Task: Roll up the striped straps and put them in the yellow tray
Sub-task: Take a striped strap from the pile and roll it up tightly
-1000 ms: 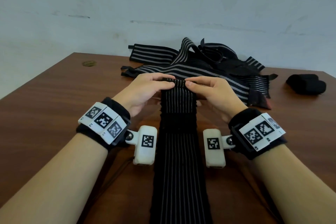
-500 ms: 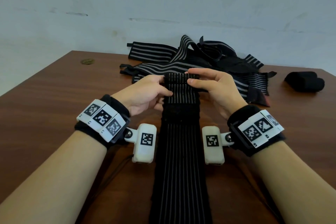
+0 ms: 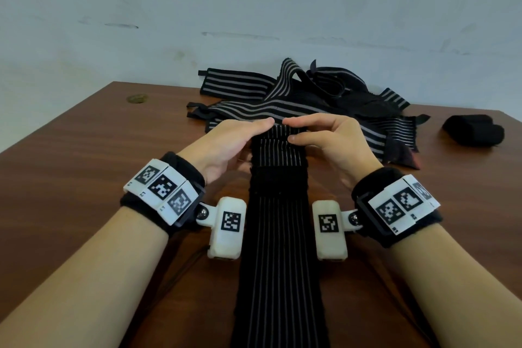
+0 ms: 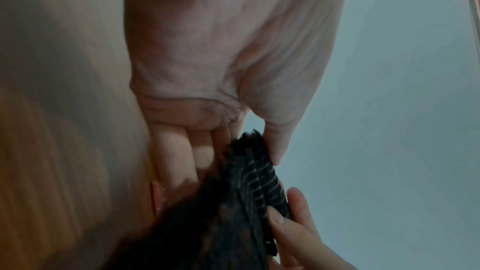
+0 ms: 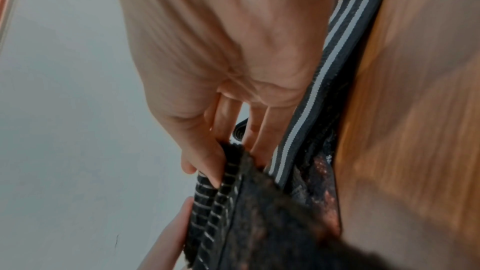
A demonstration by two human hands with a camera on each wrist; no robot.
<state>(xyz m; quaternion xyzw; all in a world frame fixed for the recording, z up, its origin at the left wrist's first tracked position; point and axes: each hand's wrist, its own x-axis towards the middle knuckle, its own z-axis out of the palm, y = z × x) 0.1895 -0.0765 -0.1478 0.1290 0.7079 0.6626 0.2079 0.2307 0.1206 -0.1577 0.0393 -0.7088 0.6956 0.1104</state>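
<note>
Where rolled, black strap (image 3: 278, 206), thin grey stripes

- Black strap (image 3: 278, 248) with thin pale stripes, stretched flat along the desk toward the near edge; far end folded over into the first small turn of a roll, lifted just off the surface.
- Plain black fuzzy patch across it just below that turn.
- Loose pile of striped straps (image 3: 296, 104) behind it, tangled and overlapping, near the far edge.

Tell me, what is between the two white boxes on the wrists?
In the head view, the long black strap with thin grey stripes runs between them, lying on the brown wooden table.
</note>
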